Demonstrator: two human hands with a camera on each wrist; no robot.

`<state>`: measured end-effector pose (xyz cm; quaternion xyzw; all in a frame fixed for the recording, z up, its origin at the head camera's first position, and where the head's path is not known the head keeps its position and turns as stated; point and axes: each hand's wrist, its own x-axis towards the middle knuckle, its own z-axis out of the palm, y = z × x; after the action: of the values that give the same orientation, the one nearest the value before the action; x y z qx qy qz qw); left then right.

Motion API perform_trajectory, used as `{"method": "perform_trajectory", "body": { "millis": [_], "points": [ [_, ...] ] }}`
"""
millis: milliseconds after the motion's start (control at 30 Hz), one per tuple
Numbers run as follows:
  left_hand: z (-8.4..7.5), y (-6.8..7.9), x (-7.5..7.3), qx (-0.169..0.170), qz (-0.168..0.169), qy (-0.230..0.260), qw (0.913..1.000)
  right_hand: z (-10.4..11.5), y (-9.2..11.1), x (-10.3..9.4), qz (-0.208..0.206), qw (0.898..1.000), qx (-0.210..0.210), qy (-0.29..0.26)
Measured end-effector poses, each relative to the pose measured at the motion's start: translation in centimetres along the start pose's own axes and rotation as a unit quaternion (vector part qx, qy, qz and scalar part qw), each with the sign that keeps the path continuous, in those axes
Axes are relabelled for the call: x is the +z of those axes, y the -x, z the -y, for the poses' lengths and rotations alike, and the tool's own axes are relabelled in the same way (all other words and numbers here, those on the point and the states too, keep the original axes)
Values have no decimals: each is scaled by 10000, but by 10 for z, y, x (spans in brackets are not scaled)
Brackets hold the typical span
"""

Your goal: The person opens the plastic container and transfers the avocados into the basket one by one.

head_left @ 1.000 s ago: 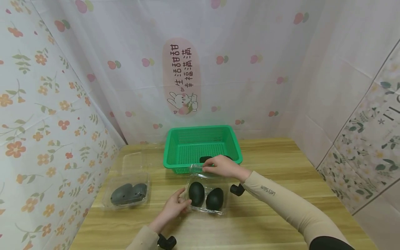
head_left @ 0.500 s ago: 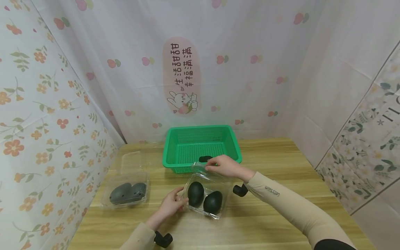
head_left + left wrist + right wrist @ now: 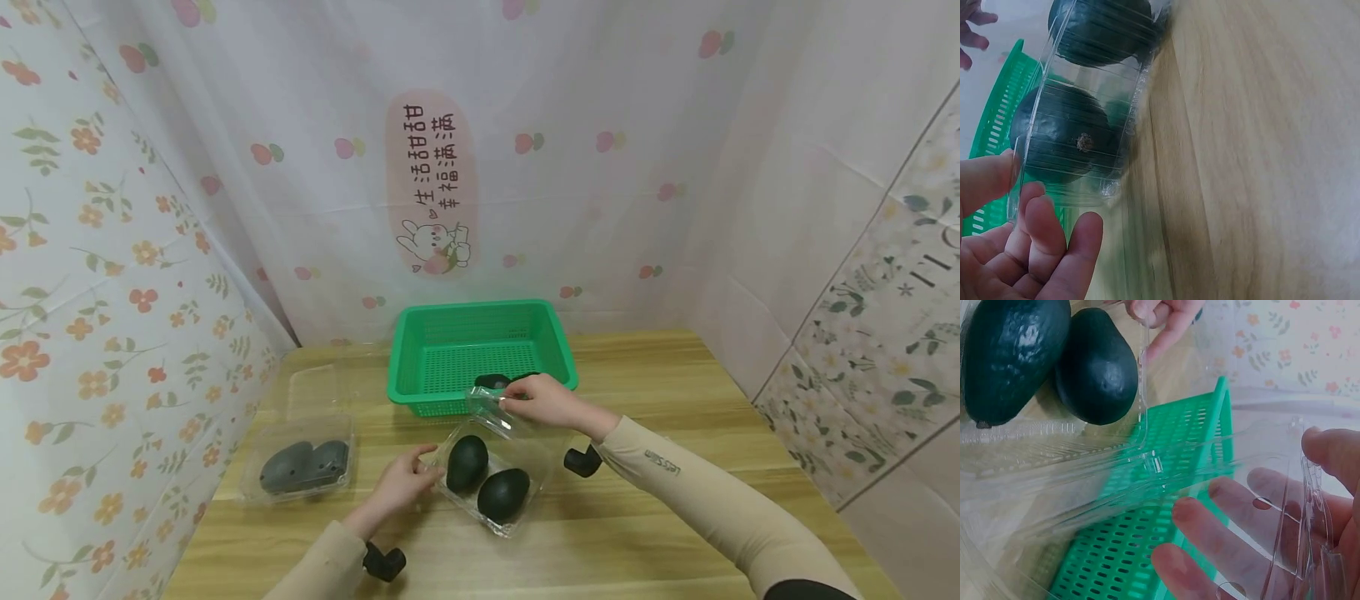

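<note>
A clear plastic clamshell box (image 3: pixel 501 527) holds two dark green avocados (image 3: pixel 503 494), lying side by side in its base. My left hand (image 3: pixel 405 483) pinches the box's left rim, thumb on one side and fingers on the other, as the left wrist view shows. The box is tilted, its front corner turned toward me. With my right hand (image 3: pixel 542 400) I hold the far edge of the raised lid (image 3: pixel 1254 487), the thumb on the edge and the fingers spread behind the clear plastic. The lid stands open at the back, close to the green basket's front.
Behind the box stands a green plastic basket (image 3: pixel 405 350) with dark objects (image 3: pixel 491 382) near its front wall. On the left, a second clear box (image 3: pixel 251 483) with its lid raised holds dark rounded objects (image 3: pixel 288 467). Fabric curtains (image 3: pixel 600 208) surround the wooden table (image 3: pixel 645 392).
The box has turned in my hands, its front edge swinging toward me and the avocados shifting slightly left. My left hand has drawn a little left, while the right has moved slightly right with the lid.
</note>
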<state>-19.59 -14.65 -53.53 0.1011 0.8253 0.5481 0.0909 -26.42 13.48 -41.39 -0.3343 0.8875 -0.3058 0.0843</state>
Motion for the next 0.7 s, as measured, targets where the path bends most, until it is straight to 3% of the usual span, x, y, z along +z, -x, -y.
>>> {"method": "perform_trajectory", "body": {
  "millis": [233, 700],
  "points": [
    [1, -5, -5, -140, -2, -112, 9998, -4, 5, 0, -240, 9996, 100, -77],
    [-2, -12, -9, -102, -297, -49, 9995, -18, 24, 0, -156, 9912, 768, -1065]
  ]
}}
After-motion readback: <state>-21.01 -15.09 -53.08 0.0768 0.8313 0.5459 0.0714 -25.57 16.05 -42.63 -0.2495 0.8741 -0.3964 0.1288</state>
